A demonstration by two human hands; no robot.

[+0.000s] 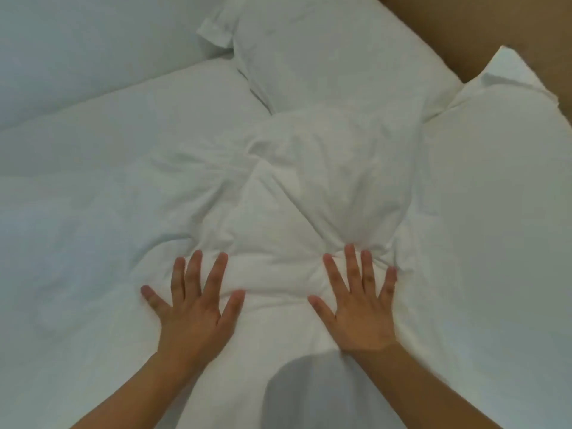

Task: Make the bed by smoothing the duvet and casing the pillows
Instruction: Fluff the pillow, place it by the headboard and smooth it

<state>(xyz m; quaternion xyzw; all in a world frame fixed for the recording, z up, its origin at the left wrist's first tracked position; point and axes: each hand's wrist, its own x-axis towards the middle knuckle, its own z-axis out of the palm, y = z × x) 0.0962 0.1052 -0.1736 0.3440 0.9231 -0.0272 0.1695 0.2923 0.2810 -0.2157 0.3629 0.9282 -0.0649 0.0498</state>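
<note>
A plump white pillow [309,193] lies in front of me on the white duvet [93,227], its fabric bunched into creases. My left hand [192,308] presses flat on its near left part, fingers spread and straight. My right hand [356,308] presses flat on its near right part, fingers spread too. A second white pillow [325,57] in a case lies farther back. A third white pillow [501,187] leans at the right.
A brown headboard [464,29] runs across the upper right corner behind the pillows. More white bedding [77,51] fills the upper left. A grey shadow falls on the fabric between my forearms.
</note>
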